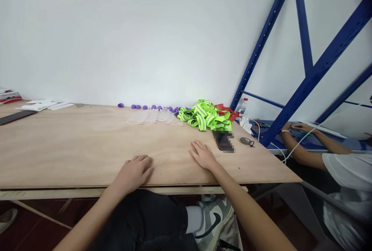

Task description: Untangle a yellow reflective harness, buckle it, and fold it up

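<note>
My left hand [134, 171] rests palm down on the near edge of the plywood table [72, 150], fingers loosely curled under, holding nothing. To its right, my right hand [202, 154] lies flat on the table with fingers stretched out, empty. A dark blurred object [224, 141] lies just right of my right hand. Behind it sits a heap of neon-yellow reflective straps [203, 114].
Purple caps [145, 107] and clear plastic pieces [154, 117] line the far edge by the wall. A small round metal item [246, 141] and a water bottle [241, 108] sit at right. Papers [43, 105] lie far left. Another person's arms [305, 142] work beside blue shelving [314, 65].
</note>
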A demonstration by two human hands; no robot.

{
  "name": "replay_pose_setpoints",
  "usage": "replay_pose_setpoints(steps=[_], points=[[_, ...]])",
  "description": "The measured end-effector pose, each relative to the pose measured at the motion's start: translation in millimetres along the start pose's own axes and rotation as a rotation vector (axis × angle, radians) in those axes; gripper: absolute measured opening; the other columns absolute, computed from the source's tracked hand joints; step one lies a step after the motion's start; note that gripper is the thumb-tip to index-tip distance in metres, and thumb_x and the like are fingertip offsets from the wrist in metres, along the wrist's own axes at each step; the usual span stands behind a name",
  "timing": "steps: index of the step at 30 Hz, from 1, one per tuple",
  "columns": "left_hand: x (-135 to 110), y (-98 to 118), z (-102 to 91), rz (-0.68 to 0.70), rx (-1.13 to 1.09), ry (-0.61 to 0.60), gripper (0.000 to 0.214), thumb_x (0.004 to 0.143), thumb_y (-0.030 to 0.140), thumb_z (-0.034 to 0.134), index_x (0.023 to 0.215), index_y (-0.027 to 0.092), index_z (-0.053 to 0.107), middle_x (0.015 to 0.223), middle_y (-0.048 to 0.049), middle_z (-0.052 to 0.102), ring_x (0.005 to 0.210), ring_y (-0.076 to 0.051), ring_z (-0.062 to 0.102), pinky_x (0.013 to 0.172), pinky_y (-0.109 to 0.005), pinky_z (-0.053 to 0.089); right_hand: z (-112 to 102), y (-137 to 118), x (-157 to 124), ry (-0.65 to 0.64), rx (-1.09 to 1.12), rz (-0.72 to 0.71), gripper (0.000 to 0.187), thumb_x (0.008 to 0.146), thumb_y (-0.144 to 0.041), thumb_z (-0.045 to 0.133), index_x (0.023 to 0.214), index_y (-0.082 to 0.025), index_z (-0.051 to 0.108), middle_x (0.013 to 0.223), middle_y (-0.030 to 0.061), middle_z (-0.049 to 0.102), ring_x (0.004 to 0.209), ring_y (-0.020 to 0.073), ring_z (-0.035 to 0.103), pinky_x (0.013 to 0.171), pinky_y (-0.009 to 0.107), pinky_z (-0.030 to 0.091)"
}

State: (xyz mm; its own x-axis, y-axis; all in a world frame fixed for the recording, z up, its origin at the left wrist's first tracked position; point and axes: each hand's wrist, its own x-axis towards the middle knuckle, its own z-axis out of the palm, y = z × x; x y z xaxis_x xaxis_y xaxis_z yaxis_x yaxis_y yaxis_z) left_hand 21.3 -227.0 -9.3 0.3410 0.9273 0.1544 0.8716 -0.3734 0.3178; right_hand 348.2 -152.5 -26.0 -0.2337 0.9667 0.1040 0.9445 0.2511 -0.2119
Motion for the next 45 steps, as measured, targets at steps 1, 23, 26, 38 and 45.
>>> replay_pose_setpoints(steps=[1,23,26,38,45], points=[[11,-3,1.6,0.008,0.022,-0.038,0.043,0.097,0.043,0.043,0.124,0.022,0.068,0.140,-0.0140,0.062,0.130,-0.034,0.056,0.107,-0.049,0.042,1,1,5,-0.018,-0.002,0.015,0.058,0.102,-0.045,0.036,0.152,-0.015,0.045,0.162,0.0135,0.039,0.151,0.0270,0.032,0.122,0.047,0.022],[198,-12,55.0,-0.040,0.171,-0.172,0.070,0.100,0.062,0.020,0.159,0.027,0.030,0.169,-0.0075,0.019,0.156,-0.033,0.017,0.122,-0.062,0.014,14,1,102,-0.147,-0.026,0.325,0.075,0.100,-0.062,0.020,0.162,-0.021,0.019,0.171,0.0091,0.013,0.157,0.0292,0.008,0.122,0.061,0.007],[208,-14,56.8,-0.046,0.168,-0.179,0.070,0.100,0.061,0.021,0.159,0.027,0.030,0.169,-0.0079,0.019,0.156,-0.033,0.017,0.121,-0.062,0.014,16,1,108,-0.148,-0.027,0.343,0.076,0.099,-0.063,0.018,0.163,-0.022,0.018,0.171,0.0084,0.012,0.157,0.0298,0.008,0.121,0.062,0.008],[215,-16,60.3,-0.032,0.156,-0.168,0.069,0.099,0.060,0.023,0.159,0.027,0.031,0.169,-0.0083,0.021,0.156,-0.034,0.017,0.121,-0.063,0.015,17,-2,109,-0.149,-0.014,0.375,0.074,0.100,-0.062,0.020,0.162,-0.023,0.020,0.172,0.0067,0.010,0.157,0.0276,0.006,0.122,0.060,0.007],[210,-16,62.9,-0.039,0.150,-0.149,0.069,0.099,0.060,0.021,0.159,0.026,0.032,0.168,-0.0083,0.022,0.156,-0.033,0.019,0.121,-0.062,0.015,16,-10,99,-0.078,-0.008,0.374,0.065,0.101,-0.053,0.026,0.159,-0.024,0.031,0.170,0.0078,0.021,0.155,0.0270,0.015,0.121,0.057,0.012]])
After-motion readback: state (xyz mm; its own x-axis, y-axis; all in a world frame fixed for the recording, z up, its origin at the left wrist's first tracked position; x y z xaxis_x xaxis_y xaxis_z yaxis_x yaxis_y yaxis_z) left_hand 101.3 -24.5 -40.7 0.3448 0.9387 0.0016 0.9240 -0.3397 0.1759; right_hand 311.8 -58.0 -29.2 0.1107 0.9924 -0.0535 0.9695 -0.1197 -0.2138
